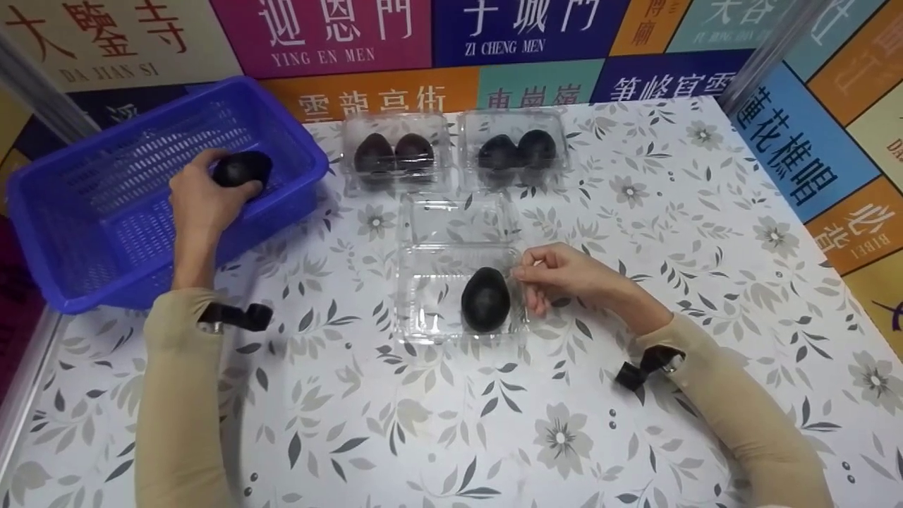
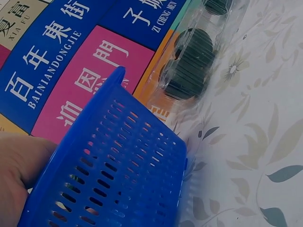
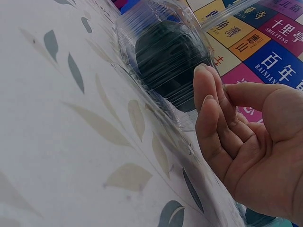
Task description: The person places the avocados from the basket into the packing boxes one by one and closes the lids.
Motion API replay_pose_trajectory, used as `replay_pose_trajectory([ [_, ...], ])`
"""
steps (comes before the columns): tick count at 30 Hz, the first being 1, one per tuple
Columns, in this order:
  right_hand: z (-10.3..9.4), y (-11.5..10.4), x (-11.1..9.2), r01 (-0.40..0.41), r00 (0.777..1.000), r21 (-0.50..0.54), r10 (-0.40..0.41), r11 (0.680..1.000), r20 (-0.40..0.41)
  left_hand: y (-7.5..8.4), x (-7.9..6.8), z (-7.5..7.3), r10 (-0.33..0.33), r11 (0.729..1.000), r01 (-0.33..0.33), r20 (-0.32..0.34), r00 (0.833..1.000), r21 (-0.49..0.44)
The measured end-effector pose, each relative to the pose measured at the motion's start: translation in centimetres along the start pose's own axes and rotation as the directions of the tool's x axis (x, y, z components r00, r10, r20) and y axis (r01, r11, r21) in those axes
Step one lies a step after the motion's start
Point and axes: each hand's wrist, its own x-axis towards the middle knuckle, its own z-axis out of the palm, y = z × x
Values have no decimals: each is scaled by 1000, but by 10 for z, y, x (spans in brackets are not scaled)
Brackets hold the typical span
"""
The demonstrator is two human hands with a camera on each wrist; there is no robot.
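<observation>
In the head view, my left hand point(image 1: 204, 194) grips a dark avocado point(image 1: 242, 171) at the near right side of the blue plastic basket point(image 1: 102, 293). In the left wrist view, the basket's slotted wall point(image 2: 118, 156) hides that avocado and most of the hand point(image 2: 21, 163). An open clear plastic clamshell box point(image 1: 430, 303) lies mid-table, its lid folded back. One dark avocado point(image 1: 486, 300) sits in the right half of its base. My right hand point(image 1: 564, 275) pinches the box's right edge between thumb and forefinger, seen closely in the right wrist view point(image 3: 251, 137).
Behind the open box stand two closed clamshells, the left one point(image 1: 395, 123) and the right one point(image 1: 513, 121), each with two dark avocados. A flower-patterned cloth point(image 1: 317, 423) covers the table. Panels with lettering point(image 1: 522, 35) rise along the back and right edges.
</observation>
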Motion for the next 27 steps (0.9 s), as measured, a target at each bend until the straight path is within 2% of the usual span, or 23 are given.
replay_pose_trajectory([
  [5, 0, 1, 0, 13, 1000, -3, -13, 1000, 12, 1, -2, 1, 36, 999, -39, -88, 995, -29],
  [12, 0, 1, 0, 13, 1000, 0, -13, 1000, 18, 7, -9, 0, 30, 997, -44, -191, 981, -67],
  [20, 1, 0, 0, 11, 1000, 4, -11, 1000, 6, 6, -19, -1, 112, 985, -147, -319, 941, -90],
  [27, 0, 1, 0, 8, 1000, -10, -8, 1000, 6, 10, -33, 0, 132, 981, -176, -391, 911, -79],
])
